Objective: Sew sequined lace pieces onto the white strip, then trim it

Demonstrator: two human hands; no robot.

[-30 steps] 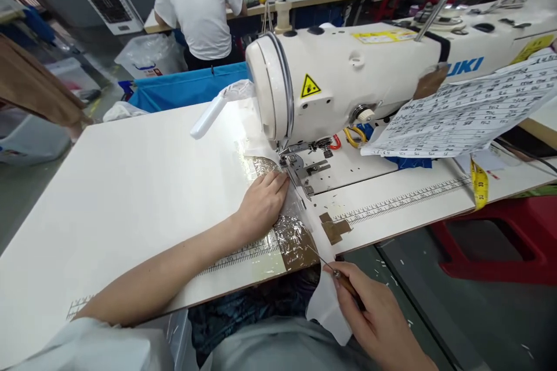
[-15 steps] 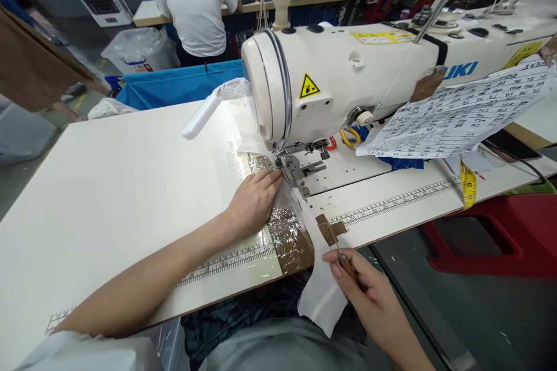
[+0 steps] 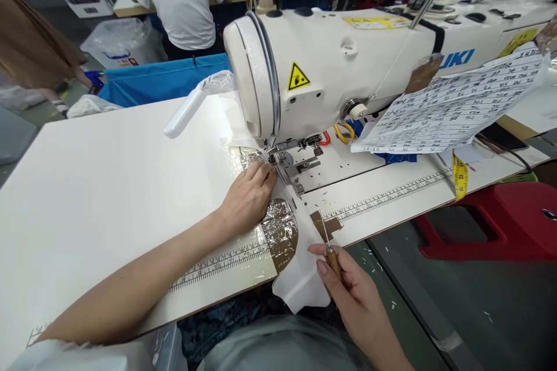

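Observation:
A white fabric strip (image 3: pixel 304 281) runs from under the presser foot of the sewing machine (image 3: pixel 331 69) down over the table's front edge. My left hand (image 3: pixel 250 197) lies beside the needle area, its fingers pressed together on the fabric; what is under the palm is hidden. In my right hand (image 3: pixel 352 287) is an awl (image 3: pixel 333 261), its wooden handle gripped and its thin metal shaft pointing up and away. The thumb and forefinger of that hand also touch the right edge of the strip. Shiny tape (image 3: pixel 281 235) over a brown patch covers the tabletop under the work.
Printed rulers (image 3: pixel 387 194) run along the table's front edge. Handwritten sheets (image 3: pixel 452 104) hang from the machine on the right, near a yellow tape measure (image 3: pixel 460 177). A red stool (image 3: pixel 500 220) stands at right. Beyond the table are a blue cloth bin (image 3: pixel 165 78) and a person in white (image 3: pixel 178 0).
The strip's loose end has swung left and spread wider across the brown patch. My right hand has shifted left with the awl, whose shaft now shows more. The whole view has shifted slightly.

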